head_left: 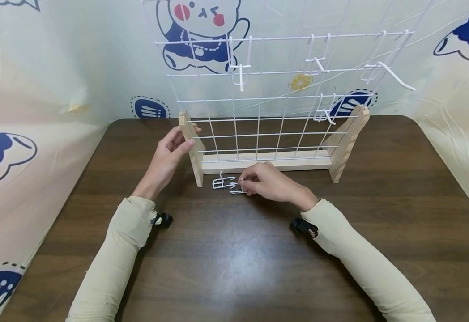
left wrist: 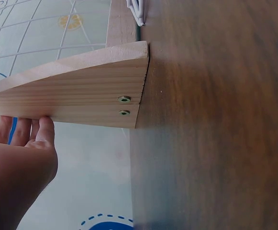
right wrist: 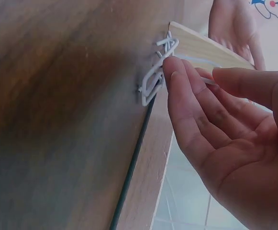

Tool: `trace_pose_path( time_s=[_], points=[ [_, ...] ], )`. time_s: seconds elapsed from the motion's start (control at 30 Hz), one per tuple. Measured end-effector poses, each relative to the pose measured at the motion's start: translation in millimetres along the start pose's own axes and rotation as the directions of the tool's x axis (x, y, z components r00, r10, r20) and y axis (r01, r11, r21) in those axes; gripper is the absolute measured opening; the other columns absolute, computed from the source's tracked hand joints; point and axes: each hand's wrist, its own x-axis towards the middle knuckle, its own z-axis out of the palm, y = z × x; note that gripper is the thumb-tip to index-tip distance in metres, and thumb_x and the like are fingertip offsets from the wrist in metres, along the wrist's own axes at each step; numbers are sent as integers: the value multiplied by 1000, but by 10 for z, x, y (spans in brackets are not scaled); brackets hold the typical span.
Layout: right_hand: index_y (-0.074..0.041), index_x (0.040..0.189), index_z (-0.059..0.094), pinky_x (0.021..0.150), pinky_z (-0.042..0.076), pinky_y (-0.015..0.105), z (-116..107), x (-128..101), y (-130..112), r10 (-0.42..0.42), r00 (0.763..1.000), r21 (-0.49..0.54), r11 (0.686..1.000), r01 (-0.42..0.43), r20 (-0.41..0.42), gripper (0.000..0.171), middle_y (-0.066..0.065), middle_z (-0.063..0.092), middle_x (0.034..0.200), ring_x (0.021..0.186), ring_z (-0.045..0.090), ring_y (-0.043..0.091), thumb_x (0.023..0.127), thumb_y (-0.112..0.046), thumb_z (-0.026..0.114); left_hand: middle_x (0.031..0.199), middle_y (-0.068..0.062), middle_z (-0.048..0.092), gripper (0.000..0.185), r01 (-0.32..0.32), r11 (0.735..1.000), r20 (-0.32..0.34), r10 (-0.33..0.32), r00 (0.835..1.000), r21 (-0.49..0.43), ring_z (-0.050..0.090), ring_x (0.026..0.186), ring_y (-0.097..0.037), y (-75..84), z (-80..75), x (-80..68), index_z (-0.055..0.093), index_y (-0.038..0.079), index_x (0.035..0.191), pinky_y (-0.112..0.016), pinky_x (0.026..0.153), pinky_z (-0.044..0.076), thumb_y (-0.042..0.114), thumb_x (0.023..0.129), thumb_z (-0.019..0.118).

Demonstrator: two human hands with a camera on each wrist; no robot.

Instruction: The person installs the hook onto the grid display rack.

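Note:
A white wire grid panel point(head_left: 266, 112) stands in a wooden stand on the dark brown table point(head_left: 234, 259). My left hand point(head_left: 187, 137) grips the stand's left wooden side piece point(head_left: 196, 163), thumb in front and fingers behind; in the left wrist view the fingers point(left wrist: 31, 132) lie under that side piece point(left wrist: 81, 91). A small pile of white wire hooks point(head_left: 223, 182) lies on the table in front of the stand's base. My right hand point(head_left: 245, 184) rests at the pile, and its fingertips point(right wrist: 174, 67) pinch one white hook point(right wrist: 154, 86) against the thumb.
Several white hooks hang on the grid, one at the upper left point(head_left: 240, 74), one long one at the upper right point(head_left: 393, 74) and one lower down point(head_left: 325, 116). Cartoon-printed cloth point(head_left: 37, 89) walls in the table on three sides.

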Motion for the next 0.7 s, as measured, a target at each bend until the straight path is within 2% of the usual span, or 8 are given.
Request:
trace_pose_path(
  time_s=[0.17,0.33,0.47,0.7],
  points=[
    [0,97,74,66,56,27,-46,-14,6,10,1000,29,1000,-10,1,17,8,72,81,73,71,21,100,-9,60,142,-13,52,50,-4,1000,2,4,1000,4,39,138,-35,7,14,10,45,5,145,-50,116,31,15,100,61],
    [1,98,74,66,57,27,-85,-27,12,11,1000,59,998,-11,5,17,8,72,81,74,71,23,100,-8,59,142,-12,52,49,-5,1000,-3,5,1000,7,42,136,-28,8,13,9,46,6,145,-51,115,31,16,99,62],
    [0,97,74,65,56,28,-108,-30,19,4,1000,57,998,-5,9,17,8,72,80,73,70,23,99,-7,60,142,-12,52,47,0,1000,-9,0,1000,11,43,135,-27,3,10,6,48,11,144,-50,116,31,16,99,62],
    [0,95,75,65,56,28,-137,-35,14,-5,1000,47,999,4,9,16,7,72,80,73,70,21,99,-7,60,142,-12,52,48,8,1000,-14,-8,1000,15,44,134,-26,-4,10,5,47,9,145,-50,116,31,16,99,62]
  ],
)
